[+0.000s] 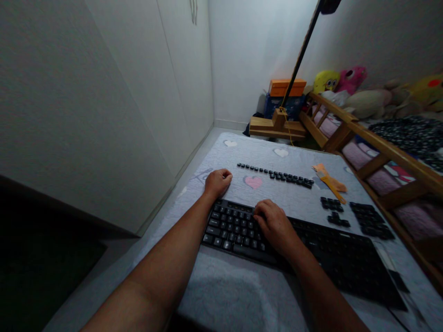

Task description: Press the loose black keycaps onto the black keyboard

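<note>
A black keyboard (242, 251) lies across the cloth-covered table, with keys on its left part and bare key places on its right part. My left hand (218, 182) rests beyond the keyboard's back left corner, its fingers curled together; anything inside them is hidden. Over the middle of the keyboard is my right hand (273, 222), fingers bent down and pressed together at the keys; what they hold, if anything, is hidden. Loose black keycaps (266, 171) form a row behind the keyboard. More keycaps (372, 220) sit in groups at the right.
A yellow-handled brush (332, 186) lies on an orange cloth (341, 185) at the right back. A wooden bed rail (384, 147) runs along the right side. Beyond the table stands a wooden base (277, 125) with a dark pole. White cupboard doors (145, 83) rise at the left.
</note>
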The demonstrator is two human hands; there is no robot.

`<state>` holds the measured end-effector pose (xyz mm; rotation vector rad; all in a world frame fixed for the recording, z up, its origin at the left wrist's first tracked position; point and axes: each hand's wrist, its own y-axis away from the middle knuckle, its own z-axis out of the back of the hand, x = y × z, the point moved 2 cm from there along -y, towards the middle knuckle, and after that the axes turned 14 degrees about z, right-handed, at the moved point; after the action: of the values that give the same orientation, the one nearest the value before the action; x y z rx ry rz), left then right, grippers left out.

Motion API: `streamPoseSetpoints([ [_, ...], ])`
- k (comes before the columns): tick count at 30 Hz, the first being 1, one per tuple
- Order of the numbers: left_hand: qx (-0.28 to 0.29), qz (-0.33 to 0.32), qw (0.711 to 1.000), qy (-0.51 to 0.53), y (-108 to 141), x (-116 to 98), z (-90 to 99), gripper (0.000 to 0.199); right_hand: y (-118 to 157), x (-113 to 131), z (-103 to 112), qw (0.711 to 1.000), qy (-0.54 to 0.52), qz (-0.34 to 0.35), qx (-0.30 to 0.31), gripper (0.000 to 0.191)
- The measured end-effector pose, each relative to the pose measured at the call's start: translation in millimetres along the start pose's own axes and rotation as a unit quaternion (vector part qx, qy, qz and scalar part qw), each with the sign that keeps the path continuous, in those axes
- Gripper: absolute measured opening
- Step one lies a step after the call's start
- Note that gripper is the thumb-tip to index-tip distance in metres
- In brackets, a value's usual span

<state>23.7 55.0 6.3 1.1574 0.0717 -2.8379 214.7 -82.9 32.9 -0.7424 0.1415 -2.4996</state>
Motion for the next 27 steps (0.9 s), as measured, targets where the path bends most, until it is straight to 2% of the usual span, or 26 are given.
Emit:
streamPoseSetpoints([
  [9, -0.001, 0.000, 1.000, -0.006, 0.2, -0.3, 0.2, 0.022, -0.3, 1.6, -1.2, 1.000, 0.007, -0.003, -0.010, 0.010],
  [27, -0.001, 0.003, 1.000, 0.001, 0.0, -0.5, 0.0, 0.021, 0.3, 5.8, 0.3, 0.999, 0.050, 0.001, 0.008, 0.011],
])
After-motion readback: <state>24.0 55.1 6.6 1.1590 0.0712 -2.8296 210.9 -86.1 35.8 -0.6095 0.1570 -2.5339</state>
